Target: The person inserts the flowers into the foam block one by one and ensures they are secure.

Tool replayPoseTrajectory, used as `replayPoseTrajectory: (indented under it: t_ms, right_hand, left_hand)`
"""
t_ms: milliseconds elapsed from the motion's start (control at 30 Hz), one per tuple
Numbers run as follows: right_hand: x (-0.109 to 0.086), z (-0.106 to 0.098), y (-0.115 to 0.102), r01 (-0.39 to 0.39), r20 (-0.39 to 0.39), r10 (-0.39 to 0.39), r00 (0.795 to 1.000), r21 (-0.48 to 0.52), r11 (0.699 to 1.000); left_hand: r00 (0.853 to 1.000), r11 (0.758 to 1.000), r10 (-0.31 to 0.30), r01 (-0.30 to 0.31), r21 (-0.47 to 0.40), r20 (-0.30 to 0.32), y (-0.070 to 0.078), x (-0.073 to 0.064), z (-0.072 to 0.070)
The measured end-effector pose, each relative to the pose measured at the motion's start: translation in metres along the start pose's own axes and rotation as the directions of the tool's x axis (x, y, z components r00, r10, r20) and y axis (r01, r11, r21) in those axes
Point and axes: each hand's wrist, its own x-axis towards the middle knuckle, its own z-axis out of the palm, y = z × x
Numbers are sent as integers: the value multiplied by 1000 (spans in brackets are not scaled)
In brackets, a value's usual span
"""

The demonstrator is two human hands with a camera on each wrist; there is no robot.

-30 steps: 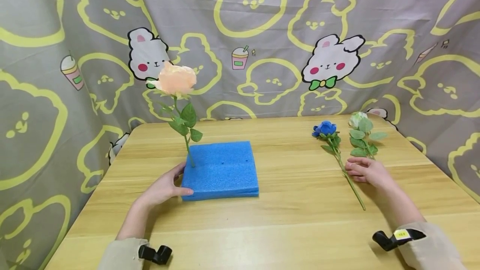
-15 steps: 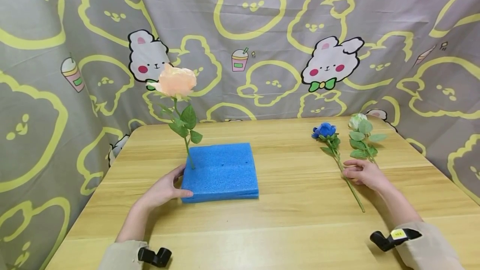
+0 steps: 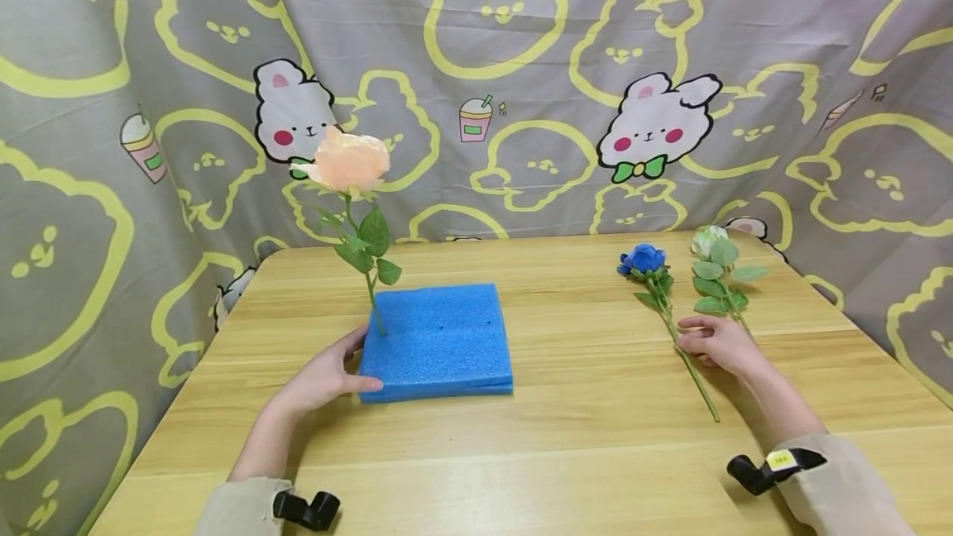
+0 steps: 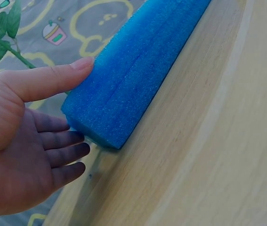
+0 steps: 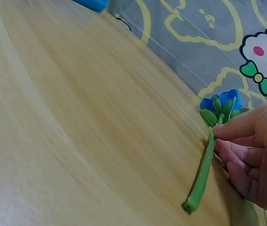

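A blue foam block [image 3: 439, 337] lies flat on the wooden table [image 3: 581, 445]. A peach rose [image 3: 350, 160] stands upright, its stem stuck into the block's back left corner. My left hand [image 3: 328, 370] rests against the block's near left corner; the thumb [image 4: 62, 75] lies along its upper edge and the straight fingers [image 4: 62, 155] sit beside it. A blue rose [image 3: 644, 257] lies on the table to the right. My right hand [image 3: 718, 344] rests on the table, and its thumb and fingertips [image 5: 225, 141] touch the green stem [image 5: 201, 174] from one side. The stem still lies flat.
A white rose [image 3: 711, 242] lies just right of the blue one, partly behind my right hand. A grey curtain with yellow bunny outlines [image 3: 521, 64] closes in the table's back and sides. Bare wood stretches between the block and the roses.
My right hand has slid slightly left along the table, up to the blue rose's stem. The left hand, the block and the peach rose have stayed put.
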Motion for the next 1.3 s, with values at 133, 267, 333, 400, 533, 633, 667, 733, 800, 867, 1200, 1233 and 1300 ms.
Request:
replayPoseTrajectory:
  t_ms: [133, 267, 333, 400, 533, 633, 667, 733, 800, 867, 1200, 1233, 1300]
  right_hand:
    - [0, 0, 1, -7, 12, 7, 1000, 25, 1000]
    - [0, -1, 2, -1, 38, -3, 999, 99, 995]
    - [0, -1, 2, 1, 55, -9, 998, 135, 991]
    - [0, -1, 1, -3, 73, -10, 997, 175, 985]
    - [1, -1, -1, -10, 101, -17, 995, 266, 964]
    - [2, -1, -4, -15, 107, -21, 994, 327, 945]
    - [2, -1, -5, -14, 108, -24, 994, 341, 940]
    - [2, -1, -7, -13, 111, -30, 993, 364, 931]
    - [2, -2, -10, -11, 112, -34, 993, 375, 927]
    - [3, -1, -12, -4, 109, -41, 993, 385, 923]
    - [4, -1, -21, 40, 91, -88, 992, 434, 900]
    - [4, -1, -22, 42, 95, -94, 991, 447, 893]
    - [4, 0, -24, 44, 102, -105, 989, 478, 877]
  left_hand:
    - [1000, 1000, -2, 2, -2, 1, -1, 0, 0]
    - [1000, 1000, -4, 4, -14, 3, -1, 0, 1]
    - [1000, 1000, -6, 6, -18, 5, -1, 0, 1]
    - [1000, 1000, -7, 7, -17, 4, -2, 0, 1]
    - [1000, 1000, -8, 8, -18, 4, -2, 0, 2]
    - [1000, 1000, -9, 10, -20, 4, -2, 0, 2]
    - [1000, 1000, -10, 10, -18, 4, -1, 0, 2]
    - [1000, 1000, -9, 9, -15, 5, -1, 0, 1]
    - [1000, 1000, -8, 8, -11, 5, 0, 0, 1]
    - [1000, 1000, -7, 7, -12, 5, 0, 0, 1]
    - [1000, 1000, -7, 7, -10, 8, 0, 0, 0]
    - [1000, 1000, -7, 7, -11, 9, 0, 0, 0]
    - [1000, 1000, -7, 7, -12, 9, 0, 0, 0]
